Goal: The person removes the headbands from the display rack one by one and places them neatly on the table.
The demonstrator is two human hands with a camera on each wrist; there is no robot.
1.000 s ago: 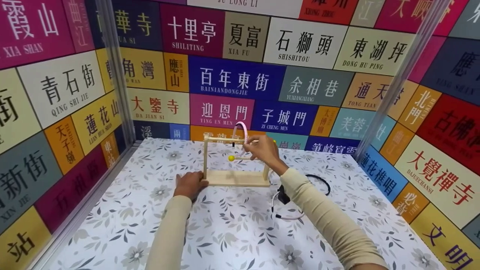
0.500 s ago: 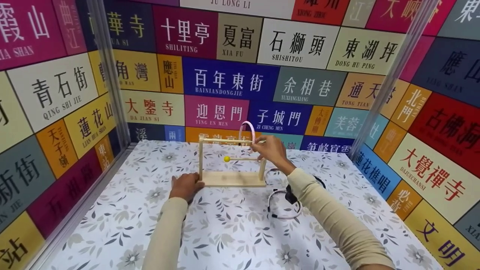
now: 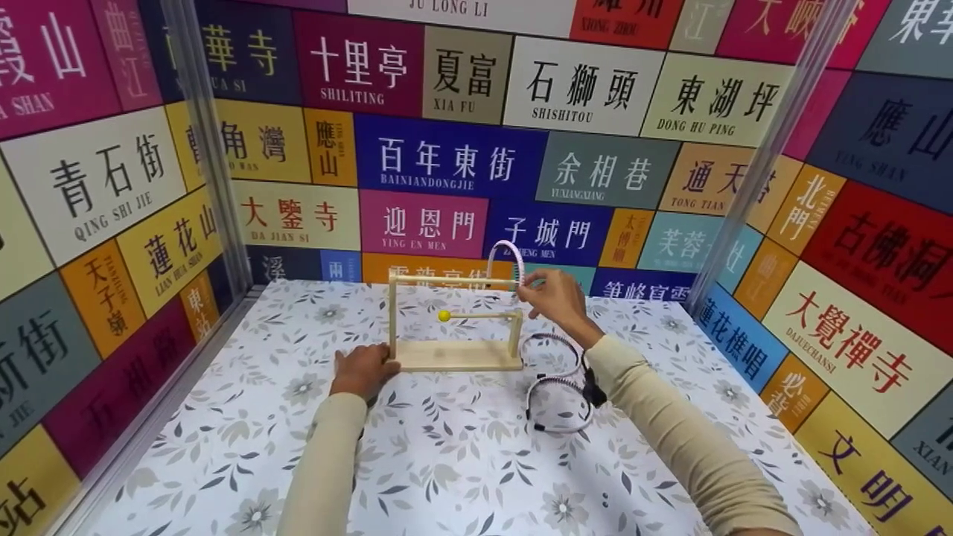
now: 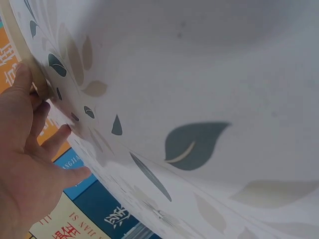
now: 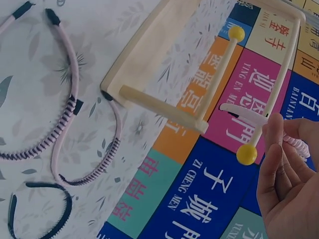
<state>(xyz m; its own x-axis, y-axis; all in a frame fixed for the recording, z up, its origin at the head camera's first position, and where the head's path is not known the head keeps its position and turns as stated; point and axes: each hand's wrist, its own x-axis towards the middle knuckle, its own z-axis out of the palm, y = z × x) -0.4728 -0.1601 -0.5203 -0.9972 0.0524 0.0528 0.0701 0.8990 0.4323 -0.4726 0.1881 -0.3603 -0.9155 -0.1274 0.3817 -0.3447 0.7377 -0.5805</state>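
A wooden rack (image 3: 456,356) with two horizontal rods stands on the table. My left hand (image 3: 362,370) grips the left end of its base; in the left wrist view the thumb and forefinger (image 4: 22,77) pinch the wooden edge, other fingers spread. My right hand (image 3: 557,298) pinches a pink headband (image 3: 508,253), arched over the upper rod near its right end. In the right wrist view, the headband (image 5: 244,115) crosses that rod just inside its yellow end ball (image 5: 246,154); part of it is hidden behind fingers. The lower rod's yellow ball (image 3: 444,316) points left.
Right of the rack, ribbed headbands lie on the flower-patterned tablecloth (image 3: 447,461): a pink one (image 5: 65,117), another pink one (image 5: 117,134) by the rack's base, and a black one (image 5: 67,209). Printed sign panels (image 3: 447,164) wall in the table's back and sides.
My right hand has moved right along the upper rod with the headband, towards the rod's end. My left hand stays at the base. The view has shifted slightly to the right.
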